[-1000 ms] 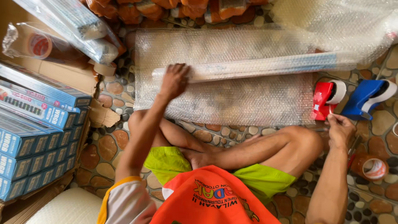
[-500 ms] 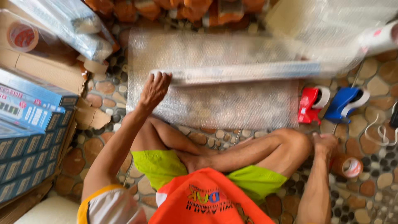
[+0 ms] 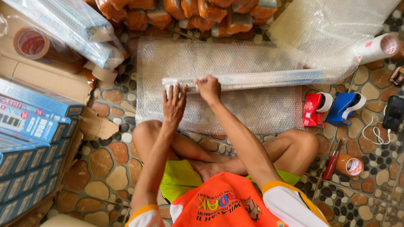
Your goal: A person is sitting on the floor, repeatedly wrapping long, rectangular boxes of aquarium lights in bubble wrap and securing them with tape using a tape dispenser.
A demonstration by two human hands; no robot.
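A sheet of bubble wrap (image 3: 235, 59) lies spread on the pebble-pattern floor in front of my crossed legs. A long narrow box rolled in bubble wrap (image 3: 261, 79) rests across it. My left hand (image 3: 174, 103) lies flat, fingers spread, on the wrap just below the roll's left end. My right hand (image 3: 208, 88) is curled over the roll near that same end, gripping it.
Red (image 3: 314, 109) and blue (image 3: 345, 107) tape dispensers stand right of the sheet. A cutter (image 3: 331, 162), a brown tape roll (image 3: 350, 165) and a phone with white cable (image 3: 394, 112) lie further right. Blue boxes in a carton (image 3: 29, 130) stand left; orange packets (image 3: 189, 12) lie behind.
My right hand has come across from the floor at the right onto the wrapped roll. My left hand stays on the wrap. The view has swung to the right.
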